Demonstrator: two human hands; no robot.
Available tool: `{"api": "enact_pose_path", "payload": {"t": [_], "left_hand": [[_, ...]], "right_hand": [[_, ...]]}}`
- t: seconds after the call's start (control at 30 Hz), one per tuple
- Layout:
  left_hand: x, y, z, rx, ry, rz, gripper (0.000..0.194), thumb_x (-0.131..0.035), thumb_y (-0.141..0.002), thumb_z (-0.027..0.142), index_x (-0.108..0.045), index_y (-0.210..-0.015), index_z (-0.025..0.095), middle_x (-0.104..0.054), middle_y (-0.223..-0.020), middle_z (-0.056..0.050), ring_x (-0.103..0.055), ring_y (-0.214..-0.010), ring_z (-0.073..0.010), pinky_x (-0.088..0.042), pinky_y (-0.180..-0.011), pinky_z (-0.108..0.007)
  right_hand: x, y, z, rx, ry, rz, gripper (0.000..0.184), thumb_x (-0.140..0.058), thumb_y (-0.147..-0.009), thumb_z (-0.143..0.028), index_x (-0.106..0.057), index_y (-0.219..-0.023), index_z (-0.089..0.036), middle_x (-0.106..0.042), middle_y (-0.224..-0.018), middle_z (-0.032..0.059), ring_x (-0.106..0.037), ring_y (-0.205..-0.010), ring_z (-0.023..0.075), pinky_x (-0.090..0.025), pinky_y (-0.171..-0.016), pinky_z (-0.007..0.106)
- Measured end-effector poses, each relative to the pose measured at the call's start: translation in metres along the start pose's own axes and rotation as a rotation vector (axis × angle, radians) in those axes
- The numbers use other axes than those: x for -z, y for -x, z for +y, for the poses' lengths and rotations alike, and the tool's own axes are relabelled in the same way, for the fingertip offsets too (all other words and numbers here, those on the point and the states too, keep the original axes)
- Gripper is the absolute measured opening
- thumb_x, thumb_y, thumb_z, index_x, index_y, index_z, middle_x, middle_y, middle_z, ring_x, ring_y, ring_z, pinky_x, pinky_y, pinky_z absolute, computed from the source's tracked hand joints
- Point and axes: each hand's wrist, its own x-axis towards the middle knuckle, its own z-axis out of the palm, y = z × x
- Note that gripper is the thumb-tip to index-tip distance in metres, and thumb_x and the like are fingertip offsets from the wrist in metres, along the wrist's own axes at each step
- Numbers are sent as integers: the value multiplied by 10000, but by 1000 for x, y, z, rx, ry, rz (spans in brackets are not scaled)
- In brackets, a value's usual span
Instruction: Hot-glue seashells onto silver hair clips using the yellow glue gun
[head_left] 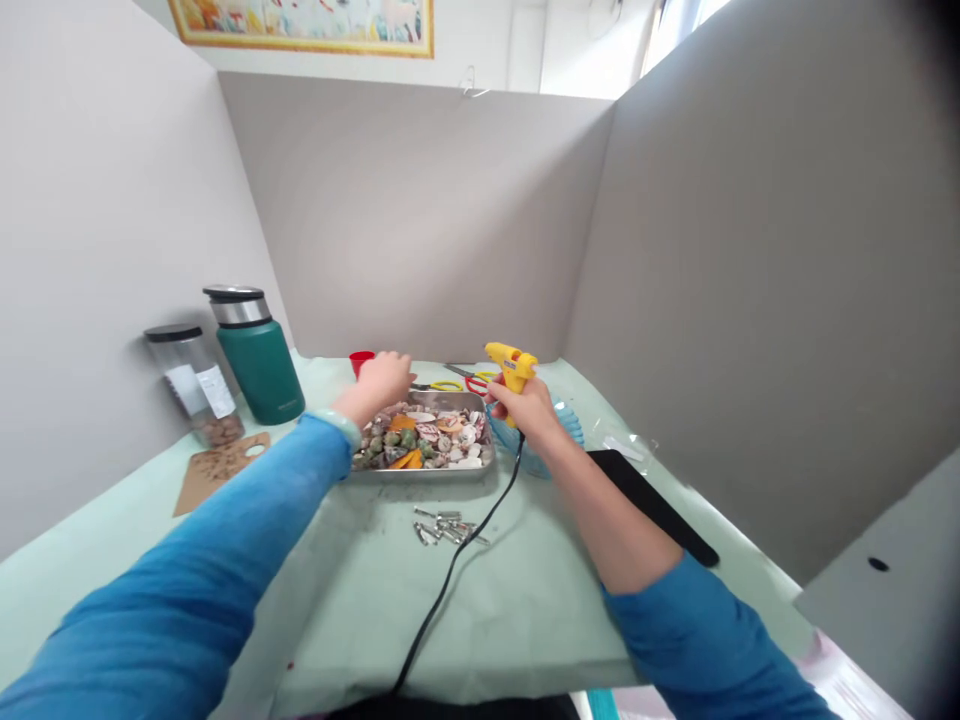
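Observation:
My right hand (523,403) is closed round the handle of a yellow hot glue gun (511,361), whose nozzle points left. Its black cord (455,567) runs down across the table to the front edge. Over the back left corner of a metal tray (420,475) is my left hand (385,377), its fingers bent together; whatever they hold is hidden. Shells, green stones and orange pieces (420,437) fill the tray. Just behind the left hand stands a red cup (360,361). A blue scalloped dish (568,422) sits below and behind the right hand, partly covered by it.
Scissors (448,385) lie behind the tray, and small metal pieces (448,527) in front. On the left stand a green flask (262,365) and a clear jar (196,390) by a brown board (217,470). A black slab (652,505) and clear plastic wrapping (626,445) lie right. Grey panels (420,220) enclose the table.

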Motion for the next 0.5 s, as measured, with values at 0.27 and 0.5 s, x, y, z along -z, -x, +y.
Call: {"api": "enact_pose_path", "payload": {"t": [0.27,0.5], "left_hand": [[-27,51,-67,358,-17,-392,456,-385,-893,396,-607,-1132,77,-665,-1105,-235,-650,-989,-295,-482,-767,-324],[-47,57,-75,326,-38,-280,414,-510,-793,236,-571,-1185,122,-680,-1079,-204,-644,-995,-287,-480,-768,-303]], "right_hand": [[-3,-6,30,-34,105,96,33,-617,-677,-207,-592,-672,-187,-644,-586,-8,-581,-454,119,-471,-499,236],[-16,0,39,-51,20,-12,63,-608,-664,-179,-556,-658,-213,-604,-533,-36,-559,-442,120,-472,-476,238]]}}
